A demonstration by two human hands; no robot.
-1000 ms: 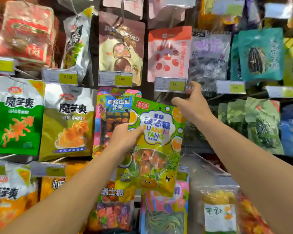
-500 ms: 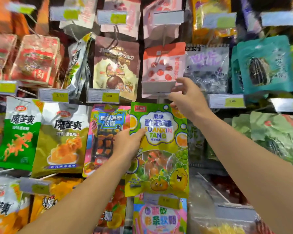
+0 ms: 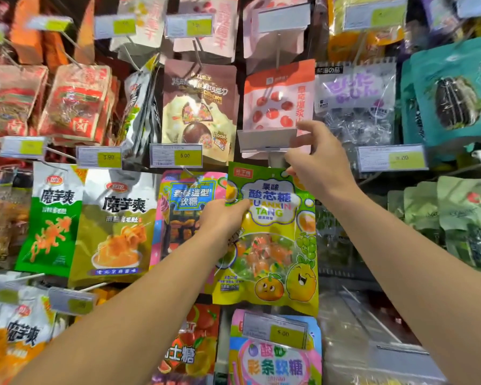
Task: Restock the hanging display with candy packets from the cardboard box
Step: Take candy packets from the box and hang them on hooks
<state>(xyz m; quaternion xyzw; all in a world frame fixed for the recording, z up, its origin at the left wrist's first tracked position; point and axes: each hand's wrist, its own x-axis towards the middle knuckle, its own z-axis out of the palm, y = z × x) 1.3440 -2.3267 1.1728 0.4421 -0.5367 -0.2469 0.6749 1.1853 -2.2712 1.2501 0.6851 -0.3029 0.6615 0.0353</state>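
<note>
The green-yellow candy packet (image 3: 272, 234) reads "SUANXIN TANG"; it hangs upright, long axis vertical, among the display's packets; the left hand (image 3: 222, 218) pinches its left edge; the right hand (image 3: 317, 159), fingers curled, lifts the price tag (image 3: 267, 138) above it; a neighbouring tag (image 3: 184, 155) reads "5.00".

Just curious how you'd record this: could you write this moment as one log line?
step: hanging packet | left hand: grips green-yellow candy packet | right hand: lifts price tag holder, pinches packet top | packet on hook: cannot tell

A hanging display (image 3: 278, 159) of hooks carries rows of snack packets (image 3: 114, 226) behind price tags (image 3: 175, 159)
</note>
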